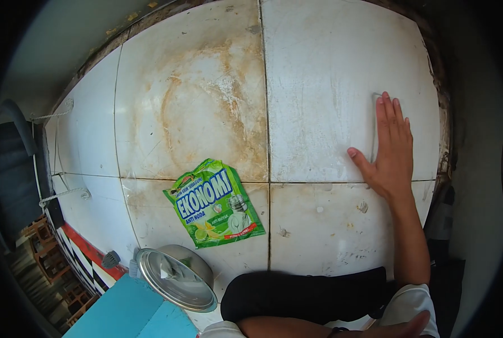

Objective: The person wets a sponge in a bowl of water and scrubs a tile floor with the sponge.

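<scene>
The left hand (406,330) lay lowest, finger state indeterminable; the green EKONOMI sachet (217,207) lay leftward, clear of both hands. The right hand (391,145), the nearer, rested palm-down on the upper-right white tile (319,84); fingers extended, roughly parallel to its outer edge.

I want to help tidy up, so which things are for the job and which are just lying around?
Probably for the job:
right hand, spread over the white tiles
green EKONOMI packet
perhaps the metal bowl

Probably just lying about:
white cord, far left
small grey thing left of the bowl, too unclear to name
</scene>
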Available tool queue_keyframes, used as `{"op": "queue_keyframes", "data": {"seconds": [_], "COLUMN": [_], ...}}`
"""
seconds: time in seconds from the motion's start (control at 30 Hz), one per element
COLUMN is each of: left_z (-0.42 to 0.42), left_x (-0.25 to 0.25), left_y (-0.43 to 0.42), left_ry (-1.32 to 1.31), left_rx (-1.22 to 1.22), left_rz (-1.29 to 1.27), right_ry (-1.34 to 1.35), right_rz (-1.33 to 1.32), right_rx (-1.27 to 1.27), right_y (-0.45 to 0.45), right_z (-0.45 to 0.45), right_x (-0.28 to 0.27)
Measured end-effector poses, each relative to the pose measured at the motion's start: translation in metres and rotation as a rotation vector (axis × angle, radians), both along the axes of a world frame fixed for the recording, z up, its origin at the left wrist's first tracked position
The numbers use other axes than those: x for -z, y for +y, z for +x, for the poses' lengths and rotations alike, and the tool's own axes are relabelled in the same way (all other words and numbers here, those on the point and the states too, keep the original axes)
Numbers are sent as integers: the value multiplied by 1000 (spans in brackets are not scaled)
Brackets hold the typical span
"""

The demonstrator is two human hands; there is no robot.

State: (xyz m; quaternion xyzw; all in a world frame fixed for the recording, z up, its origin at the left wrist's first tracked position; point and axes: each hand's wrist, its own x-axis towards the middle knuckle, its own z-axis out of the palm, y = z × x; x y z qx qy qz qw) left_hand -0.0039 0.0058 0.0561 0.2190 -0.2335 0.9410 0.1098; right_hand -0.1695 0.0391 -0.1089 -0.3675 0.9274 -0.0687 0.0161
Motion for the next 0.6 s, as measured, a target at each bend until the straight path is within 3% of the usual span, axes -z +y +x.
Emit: {"op": "queue_keyframes", "data": {"seconds": [0.1,0.23,0.4,0.43,0.6], "left_z": [-6,-25,-44,-44,-43], "left_x": [5,25,44,39,36], "left_y": [1,5,-24,-23,-19], "left_ry": [20,4,-264,-288,-221], "left_rx": [12,6,-11,-126,-194], "left_rz": [-74,-343,-1226,-1368,-1438], "right_ry": [-71,45,105,92,104], "right_rz": [19,56,117,70,36], "right_rx": [-165,-194,184,190,101], "right_y": [-4,-30,-45,-38,-1], "right_z": [13,-69,-225,-230,-120], "right_x": [-6,-1,14,16,13]}}
